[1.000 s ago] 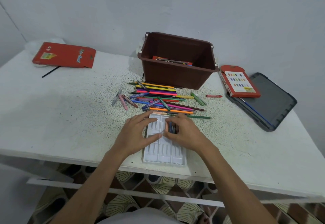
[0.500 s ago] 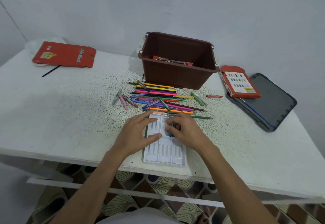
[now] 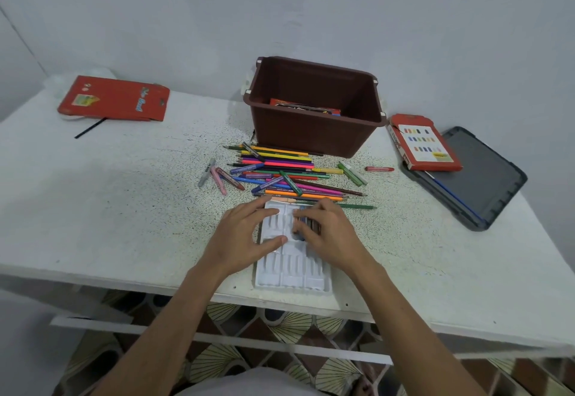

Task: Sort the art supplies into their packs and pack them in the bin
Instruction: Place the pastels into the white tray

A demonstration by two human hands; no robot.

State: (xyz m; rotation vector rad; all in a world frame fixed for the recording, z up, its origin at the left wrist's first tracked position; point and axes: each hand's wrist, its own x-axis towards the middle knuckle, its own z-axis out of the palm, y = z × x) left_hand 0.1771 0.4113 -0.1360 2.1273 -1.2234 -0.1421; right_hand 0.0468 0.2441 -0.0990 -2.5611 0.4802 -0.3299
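Head view looks down on a white speckled table [image 3: 124, 209] where both hands work over a white plastic tray [image 3: 292, 274] that lies flat near the front edge, its long side running away from the person. The left hand [image 3: 245, 240] lies on the tray's left part with the fingers straight and spread, the thumb pressing on the ribbed slots. The right hand [image 3: 329, 237] sits just beside it on the tray's far right part, fingers bent down and thumb drawn in, pinching a bluish crayon [image 3: 301, 235] at a slot; a few dark crayons [image 3: 312, 225] show in the slots under its fingertips. The two hands are close but not touching. Just beyond the tray lies a loose heap of coloured pencils and crayons [image 3: 286, 171], mostly lying crosswise, with a grey marker [image 3: 206, 172] and pink crayons on its left and two green crayons [image 3: 353, 174] and a lone red crayon [image 3: 379, 168] on its right. Behind the heap stands a brown bin [image 3: 314, 134] with a red pack [image 3: 303, 108] lying inside it. At the far left of the table lies a flat red pencil pack [image 3: 115, 100] with a black pencil [image 3: 90, 128] beside it. To the right of the bin a red crayon box [image 3: 423, 143] rests partly on a dark grey lid [image 3: 479, 177].
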